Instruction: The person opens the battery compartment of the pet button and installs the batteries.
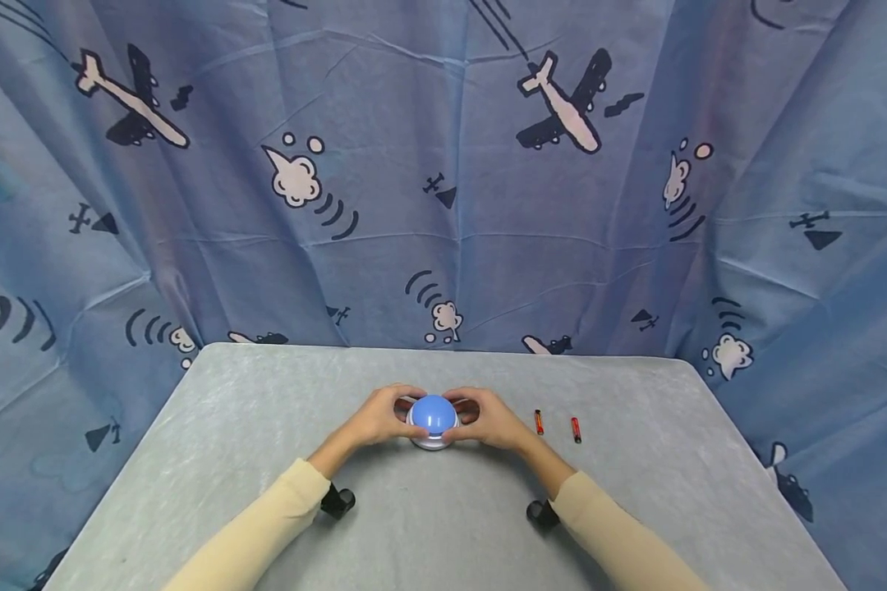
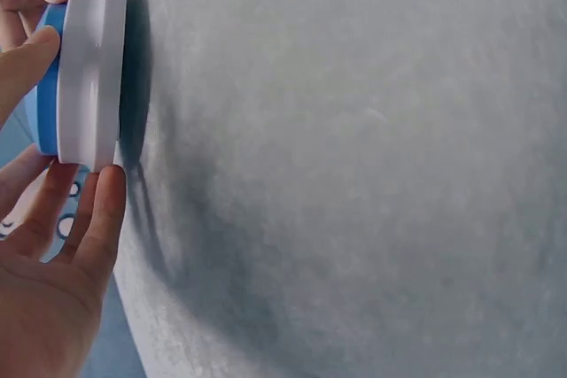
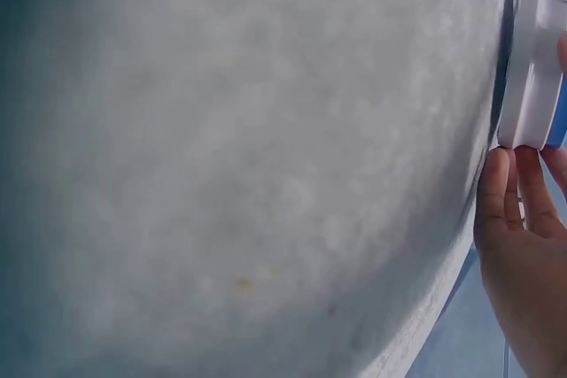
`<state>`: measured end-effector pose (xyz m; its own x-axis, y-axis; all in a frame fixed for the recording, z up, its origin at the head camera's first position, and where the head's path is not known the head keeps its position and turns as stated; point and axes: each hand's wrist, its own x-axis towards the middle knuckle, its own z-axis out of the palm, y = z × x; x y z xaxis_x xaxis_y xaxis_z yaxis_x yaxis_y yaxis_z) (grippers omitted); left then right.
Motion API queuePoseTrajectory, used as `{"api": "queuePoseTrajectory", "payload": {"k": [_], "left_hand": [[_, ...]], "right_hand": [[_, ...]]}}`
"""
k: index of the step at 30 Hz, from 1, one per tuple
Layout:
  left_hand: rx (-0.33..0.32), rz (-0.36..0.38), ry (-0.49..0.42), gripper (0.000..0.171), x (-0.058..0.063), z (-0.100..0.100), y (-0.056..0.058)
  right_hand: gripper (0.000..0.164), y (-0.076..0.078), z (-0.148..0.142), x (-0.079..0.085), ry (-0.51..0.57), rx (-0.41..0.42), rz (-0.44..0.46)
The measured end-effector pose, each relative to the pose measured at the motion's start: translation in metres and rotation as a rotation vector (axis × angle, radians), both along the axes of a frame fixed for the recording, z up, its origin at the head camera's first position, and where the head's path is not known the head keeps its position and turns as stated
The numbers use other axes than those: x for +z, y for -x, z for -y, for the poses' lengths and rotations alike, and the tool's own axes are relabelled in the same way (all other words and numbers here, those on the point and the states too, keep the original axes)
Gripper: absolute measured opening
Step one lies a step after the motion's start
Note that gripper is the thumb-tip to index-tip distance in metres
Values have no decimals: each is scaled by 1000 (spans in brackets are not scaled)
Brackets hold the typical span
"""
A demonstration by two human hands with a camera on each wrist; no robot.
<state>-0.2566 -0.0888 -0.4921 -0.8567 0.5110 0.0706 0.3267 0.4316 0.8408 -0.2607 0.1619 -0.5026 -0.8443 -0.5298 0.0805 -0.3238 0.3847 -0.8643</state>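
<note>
Blue cloth (image 1: 384,287) printed with aeroplanes hangs behind one pale grey, mottled worktop (image 1: 266,394). Viewing remotely, I count one round, blue-domed device (image 1: 434,416) with a white base, located near the worktop's middle and gripped from opposite sides by the left hand (image 1: 379,414) and right hand (image 1: 497,419); whether its base touches the surface I cannot tell. I further record two small red cylinders (image 1: 576,430), lying apart from each other, to the right of the device.

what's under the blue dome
A white base shows directly under the blue dome. Anything inside is covered, and the underside faces the grey table, out of sight.
</note>
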Motion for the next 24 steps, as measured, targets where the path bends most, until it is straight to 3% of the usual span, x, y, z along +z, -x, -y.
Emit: {"api": "queuePoseTrajectory", "payload": {"k": [14,24], "left_hand": [[-4,-56,-11,65,5,-12,-14],[26,-83,13,70,12,-15,-15]], "right_hand": [[60,-13,-12,5,48,6,0],[60,-12,-10,11,66,-11,-5]]}}
